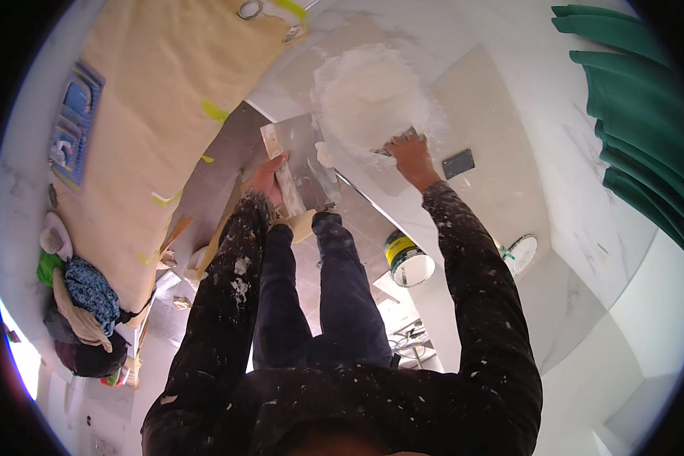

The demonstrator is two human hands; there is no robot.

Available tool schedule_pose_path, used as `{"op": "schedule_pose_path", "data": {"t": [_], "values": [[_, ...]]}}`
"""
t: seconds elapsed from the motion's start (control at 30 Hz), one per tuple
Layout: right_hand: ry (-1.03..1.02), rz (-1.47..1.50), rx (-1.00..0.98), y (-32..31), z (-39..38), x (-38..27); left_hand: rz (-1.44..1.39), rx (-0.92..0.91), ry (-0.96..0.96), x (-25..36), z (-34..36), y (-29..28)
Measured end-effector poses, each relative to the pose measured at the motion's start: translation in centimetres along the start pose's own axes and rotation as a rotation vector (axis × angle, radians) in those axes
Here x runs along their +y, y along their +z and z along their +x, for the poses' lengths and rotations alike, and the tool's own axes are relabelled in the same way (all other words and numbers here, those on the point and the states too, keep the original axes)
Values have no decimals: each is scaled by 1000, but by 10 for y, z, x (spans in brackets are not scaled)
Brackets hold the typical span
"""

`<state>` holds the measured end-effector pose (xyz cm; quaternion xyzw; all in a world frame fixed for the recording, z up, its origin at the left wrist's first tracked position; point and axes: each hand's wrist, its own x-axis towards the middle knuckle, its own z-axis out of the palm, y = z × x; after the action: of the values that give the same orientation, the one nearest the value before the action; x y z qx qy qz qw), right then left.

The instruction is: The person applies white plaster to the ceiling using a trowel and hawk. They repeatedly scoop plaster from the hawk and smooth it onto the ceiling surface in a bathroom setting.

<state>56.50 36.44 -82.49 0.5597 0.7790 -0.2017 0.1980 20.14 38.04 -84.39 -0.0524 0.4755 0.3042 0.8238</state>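
My left hand grips the long, white-smeared back of a wide plastering blade. The metal sheet of this blade tilts over the edge of the marble-patterned surface, and a blob of white filler clings to its side. My right hand is closed at the lower right rim of a round patch of white filler. Something thin and greyish shows at its fingertips, but its kind cannot be made out. A dark phone lies right beside that hand.
A yellow-banded bucket stands below the surface's edge, with a round white lid to its right. Beige sheeting covers the left side, holding a blue tool pack and piled clothes. Green curtains hang at right.
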Motion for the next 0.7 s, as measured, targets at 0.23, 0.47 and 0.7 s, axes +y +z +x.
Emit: {"op": "schedule_pose_path", "data": {"t": [0.23,0.47,0.7], "values": [[84,835,321,-44,-81,8,75,-50,-124,-40,57,39],[-108,585,393,-42,-69,-49,-109,-179,-103,-43,46,88],[135,226,262,-8,-2,-32,-26,-67,2,8,10,59]]}}
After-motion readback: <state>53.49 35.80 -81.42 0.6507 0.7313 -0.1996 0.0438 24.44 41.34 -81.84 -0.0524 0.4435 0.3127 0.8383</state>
